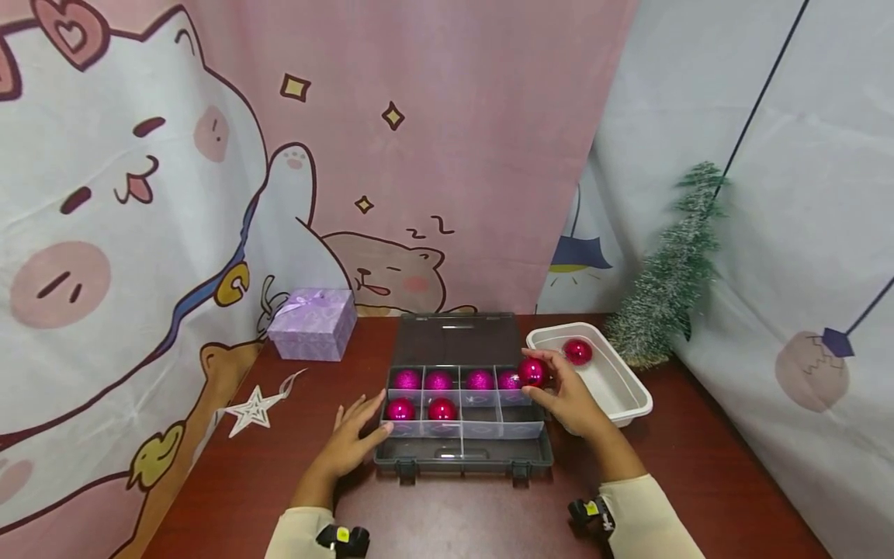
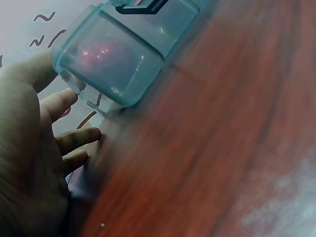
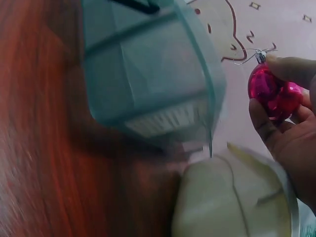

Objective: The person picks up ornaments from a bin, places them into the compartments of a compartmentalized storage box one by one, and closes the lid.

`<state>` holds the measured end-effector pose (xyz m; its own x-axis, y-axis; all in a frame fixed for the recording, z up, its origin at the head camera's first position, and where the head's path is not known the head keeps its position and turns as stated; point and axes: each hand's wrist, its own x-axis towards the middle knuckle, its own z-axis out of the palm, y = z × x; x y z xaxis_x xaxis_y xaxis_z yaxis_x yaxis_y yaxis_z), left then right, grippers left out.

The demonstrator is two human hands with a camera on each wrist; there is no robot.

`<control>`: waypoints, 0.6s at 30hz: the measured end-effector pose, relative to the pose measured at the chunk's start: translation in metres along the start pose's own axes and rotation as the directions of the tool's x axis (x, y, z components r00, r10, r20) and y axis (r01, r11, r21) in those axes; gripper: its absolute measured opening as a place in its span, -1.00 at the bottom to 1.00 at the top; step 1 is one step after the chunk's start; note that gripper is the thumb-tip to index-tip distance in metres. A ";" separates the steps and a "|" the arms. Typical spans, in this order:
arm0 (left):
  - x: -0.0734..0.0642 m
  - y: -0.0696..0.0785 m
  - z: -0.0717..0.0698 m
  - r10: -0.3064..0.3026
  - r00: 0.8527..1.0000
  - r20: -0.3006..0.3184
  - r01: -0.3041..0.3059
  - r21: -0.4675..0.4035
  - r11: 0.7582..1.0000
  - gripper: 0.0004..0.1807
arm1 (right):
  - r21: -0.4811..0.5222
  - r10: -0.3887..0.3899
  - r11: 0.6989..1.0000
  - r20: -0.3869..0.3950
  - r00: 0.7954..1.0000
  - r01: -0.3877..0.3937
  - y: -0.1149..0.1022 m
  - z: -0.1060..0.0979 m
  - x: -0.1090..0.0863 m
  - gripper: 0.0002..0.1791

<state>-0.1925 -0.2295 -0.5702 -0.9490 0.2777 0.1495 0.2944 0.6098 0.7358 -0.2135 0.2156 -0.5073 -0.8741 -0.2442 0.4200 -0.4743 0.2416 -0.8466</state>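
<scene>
My right hand [image 1: 569,400] pinches a shiny magenta Christmas bauble [image 1: 533,373] just above the right edge of a divided plastic box [image 1: 462,450]. In the right wrist view the bauble [image 3: 272,91] shows a silver cap with a thin string. Glittery baubles [image 1: 479,379] fill the compartments of the back row, and two shiny baubles [image 1: 442,409] sit in the row in front, at its left. My left hand [image 1: 349,442] is at the box's left side, its fingers spread and touching the edge. In the left wrist view, a bauble [image 2: 101,57] shows through the box wall.
A white tray [image 1: 632,380] holding one shiny bauble [image 1: 577,352] stands right of the box. Behind it is a small frosted Christmas tree [image 1: 670,272]. A lilac gift box [image 1: 312,326] and a white star ornament [image 1: 254,410] lie to the left. The box's lid [image 1: 457,341] is raised at the back.
</scene>
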 end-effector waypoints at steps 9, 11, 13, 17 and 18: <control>-0.001 -0.001 0.003 0.007 1.000 -0.004 -0.007 0.006 1.000 -0.21 | -0.135 -0.033 0.990 0.011 0.999 0.034 -0.011 0.032 -0.007 -0.35; -0.001 -0.001 0.003 0.008 1.000 -0.007 -0.008 0.004 1.000 -0.21 | -0.166 -0.036 0.985 0.008 0.999 0.037 -0.013 0.038 -0.008 -0.34; -0.001 0.000 0.003 0.008 1.000 -0.010 -0.008 0.009 1.000 -0.21 | -0.212 -0.042 0.976 0.009 0.999 0.043 -0.016 0.044 -0.009 -0.31; -0.001 0.000 0.001 0.003 1.000 -0.010 -0.003 0.013 1.000 -0.21 | -0.304 -0.033 0.952 0.013 0.999 0.035 -0.019 0.054 -0.010 -0.24; -0.001 0.000 0.001 0.001 1.000 -0.009 -0.001 0.014 1.000 -0.21 | -0.324 -0.030 0.945 0.011 0.999 0.032 -0.019 0.057 -0.010 -0.23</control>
<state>-0.1910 -0.2288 -0.5708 -0.9497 0.2714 0.1561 0.2965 0.6199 0.7265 -0.1901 0.1598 -0.5137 -0.8584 -0.2617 0.4413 -0.5102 0.5252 -0.6810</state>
